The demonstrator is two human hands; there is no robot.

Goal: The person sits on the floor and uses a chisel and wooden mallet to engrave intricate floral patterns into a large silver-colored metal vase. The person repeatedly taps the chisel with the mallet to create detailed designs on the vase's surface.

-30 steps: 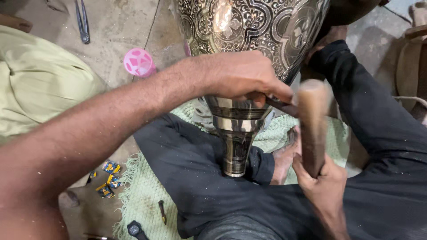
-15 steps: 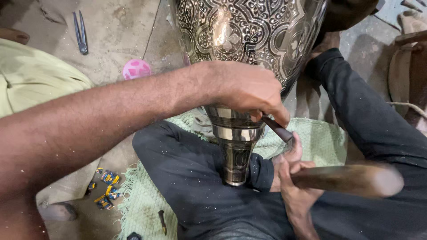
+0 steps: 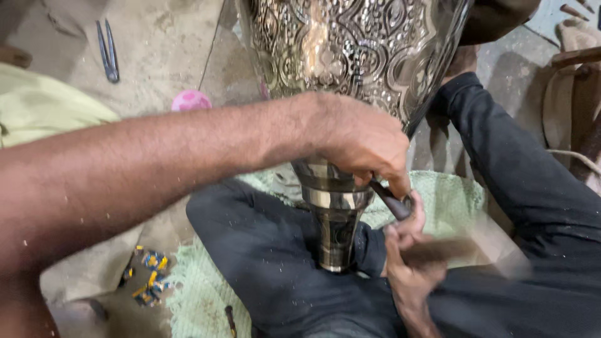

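1. A large engraved metal vase (image 3: 350, 56) is seen upside down between the person's legs, its wide patterned body at the top of the view and its narrow neck (image 3: 335, 219) pointing down towards the lap.
2. The neck is set against the black trousers (image 3: 250, 250), just above a pale green woven mat (image 3: 451, 200) spread on the floor.
3. The left hand (image 3: 360, 141) is laid across the lower part of the vase body, where it narrows to the banded neck.
4. Its fingers are curled shut around a thin dark chisel (image 3: 391, 200), which is held slanted with its upper end close beside the banded neck; whether the tip touches the metal cannot be told.
5. The right hand (image 3: 410, 269) is closed around the handle of a wooden mallet (image 3: 469, 250), just below the lower end of the chisel.
6. The mallet is blurred, so its exact outline and its contact with the chisel cannot be made out.
7. A pair of metal pliers (image 3: 108, 50) is seen lying on the concrete floor at the upper left, well apart from the hands.
8. A pink ball-like object (image 3: 191, 100) lies beyond the left forearm, near the vase.
9. Small blue and yellow scraps (image 3: 147, 285) are scattered beside the mat at the lower left.
10. A light green cloth (image 3: 50, 112) lies at the left edge.
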